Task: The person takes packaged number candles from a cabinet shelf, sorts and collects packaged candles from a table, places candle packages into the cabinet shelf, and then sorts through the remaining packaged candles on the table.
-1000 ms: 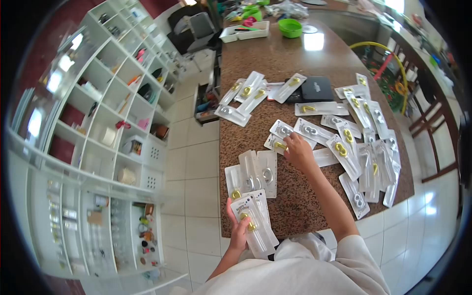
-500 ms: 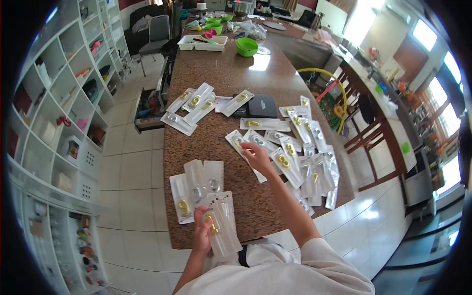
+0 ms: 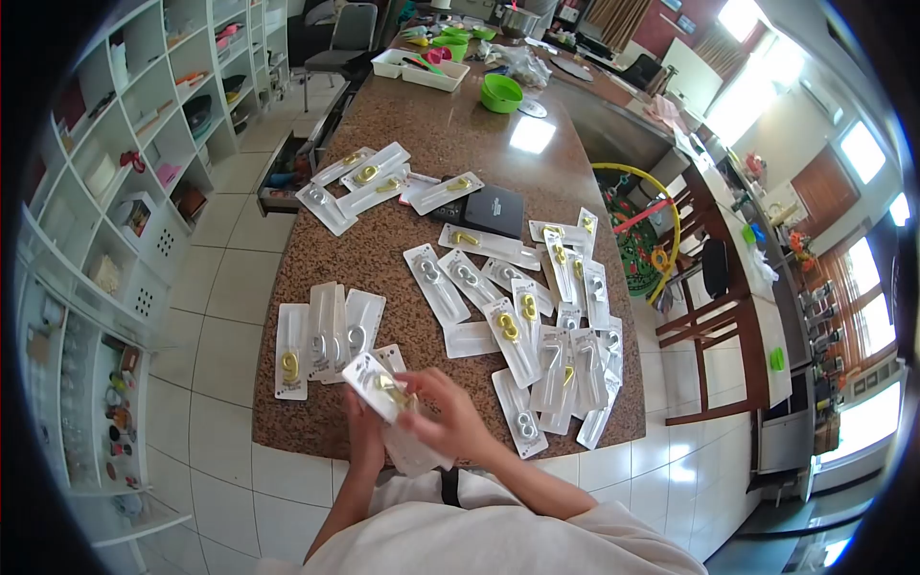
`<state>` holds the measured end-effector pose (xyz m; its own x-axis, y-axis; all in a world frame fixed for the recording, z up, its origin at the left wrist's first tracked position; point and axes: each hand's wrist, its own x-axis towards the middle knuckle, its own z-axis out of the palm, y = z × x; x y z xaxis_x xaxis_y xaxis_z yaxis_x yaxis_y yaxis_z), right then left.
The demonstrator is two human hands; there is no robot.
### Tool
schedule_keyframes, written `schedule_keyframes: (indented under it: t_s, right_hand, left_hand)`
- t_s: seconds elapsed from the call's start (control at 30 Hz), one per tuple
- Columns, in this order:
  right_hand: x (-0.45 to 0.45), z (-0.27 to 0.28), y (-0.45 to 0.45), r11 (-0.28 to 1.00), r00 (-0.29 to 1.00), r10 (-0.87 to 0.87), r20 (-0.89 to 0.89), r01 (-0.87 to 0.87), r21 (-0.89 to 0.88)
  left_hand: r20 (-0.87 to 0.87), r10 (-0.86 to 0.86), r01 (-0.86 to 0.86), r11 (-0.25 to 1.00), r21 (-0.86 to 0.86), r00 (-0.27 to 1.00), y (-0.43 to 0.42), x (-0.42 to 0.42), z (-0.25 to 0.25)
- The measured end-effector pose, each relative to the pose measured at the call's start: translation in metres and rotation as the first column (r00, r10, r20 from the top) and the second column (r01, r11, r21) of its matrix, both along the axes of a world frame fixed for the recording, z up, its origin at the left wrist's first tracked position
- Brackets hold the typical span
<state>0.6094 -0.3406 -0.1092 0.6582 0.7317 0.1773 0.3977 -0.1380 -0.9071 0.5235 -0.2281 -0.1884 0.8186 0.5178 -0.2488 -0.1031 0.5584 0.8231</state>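
In front of my body, my left hand (image 3: 362, 426) is closed around clear-and-white blister packs, held partly upright. The front one, a number candle pack (image 3: 379, 385), shows a blurred gold figure and is tilted to the left. My right hand (image 3: 448, 414) pinches this pack's right side, thumb and fingers across it. Below, a second pack's clear end (image 3: 412, 452) sticks out toward me. Just beyond my left hand lie several packs, including a gold 9 pack (image 3: 289, 356) and a silver pack (image 3: 362, 331). To the right, many more spread out, such as a gold 8 pack (image 3: 510, 335).
A black digital scale (image 3: 494, 211) sits mid-table with a gold pack overlapping it. Several packs (image 3: 367, 174) lie left of it. Farther back stand a green bowl (image 3: 501, 94) and a white tray (image 3: 436, 77). An open drawer (image 3: 283, 182) juts out on the left.
My right hand has come back from the right-hand packs with a gold pack, which now sits over those in my left hand. The view has shifted slightly.
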Motion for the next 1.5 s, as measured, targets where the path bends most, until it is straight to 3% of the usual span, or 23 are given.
schedule_keyframes:
  t_s: [0.13, 0.3, 0.43, 0.47, 0.6, 0.63, 0.77, 0.97, 1.1, 1.17, 1.3, 1.43, 1.5]
  right_hand:
    - [-0.019, -0.003, -0.016, 0.995, 0.995, -0.095, -0.027, 0.095, -0.018]
    - [-0.014, -0.021, -0.032, 0.989, 0.973, -0.143, -0.182, 0.148, 0.015]
    - [-0.023, -0.028, -0.024, 0.932, 0.935, -0.352, 0.045, 0.346, 0.105]
    - [-0.026, -0.029, -0.02, 0.917, 0.923, -0.384, 0.026, 0.378, 0.126]
    - [-0.041, -0.033, -0.003, 0.922, 0.907, -0.337, -0.251, 0.372, 0.106]
    - [-0.045, -0.035, 0.002, 0.909, 0.897, -0.361, -0.257, 0.399, 0.117]
    - [-0.056, -0.042, 0.027, 0.898, 0.894, -0.412, -0.178, 0.431, 0.087]
    - [-0.076, -0.035, 0.055, 0.851, 0.841, -0.516, -0.16, 0.525, 0.016]
    - [-0.079, -0.035, 0.062, 0.793, 0.778, -0.559, -0.286, 0.602, 0.088]
    - [-0.079, -0.037, 0.064, 0.813, 0.795, -0.543, -0.273, 0.579, 0.069]
    - [-0.079, -0.039, 0.05, 0.836, 0.815, -0.531, -0.233, 0.549, 0.015]
    - [-0.075, -0.043, 0.041, 0.874, 0.857, -0.482, -0.183, 0.485, -0.033]
    - [-0.07, -0.041, 0.038, 0.903, 0.89, -0.43, -0.149, 0.427, -0.053]
  left_hand:
    - [-0.131, -0.08, 0.098, 0.985, 0.143, 0.988, -0.016, -0.002, -0.019]
    - [-0.195, -0.172, 0.22, 0.941, 0.259, 0.966, -0.012, -0.004, -0.028]
    - [-0.319, -0.216, 0.301, 0.921, 0.246, 0.923, -0.011, -0.006, -0.006]
    - [-0.335, -0.239, 0.335, 0.904, 0.268, 0.912, -0.009, -0.007, -0.001]
    - [-0.097, -0.226, 0.222, 0.974, -0.049, 0.969, 0.001, -0.009, 0.012]
    - [-0.102, -0.253, 0.25, 0.967, -0.037, 0.962, 0.006, -0.009, 0.013]
    - [0.253, -0.279, 0.337, 0.913, -0.228, 0.926, 0.032, -0.008, 0.015]
    - [0.142, -0.4, 0.421, 0.89, -0.177, 0.905, 0.063, -0.015, 0.008]
    - [0.054, -0.481, 0.474, 0.874, 0.108, 0.875, 0.068, -0.017, 0.011]
    - [0.142, -0.478, 0.471, 0.878, 0.078, 0.867, 0.064, -0.014, 0.024]
    - [0.137, -0.351, 0.35, 0.936, 0.03, 0.926, 0.051, -0.013, 0.021]
    - [0.207, -0.423, 0.446, 0.891, -0.079, 0.882, 0.046, -0.01, 0.025]
    - [0.129, -0.392, 0.389, 0.92, 0.048, 0.911, 0.042, -0.011, -0.001]
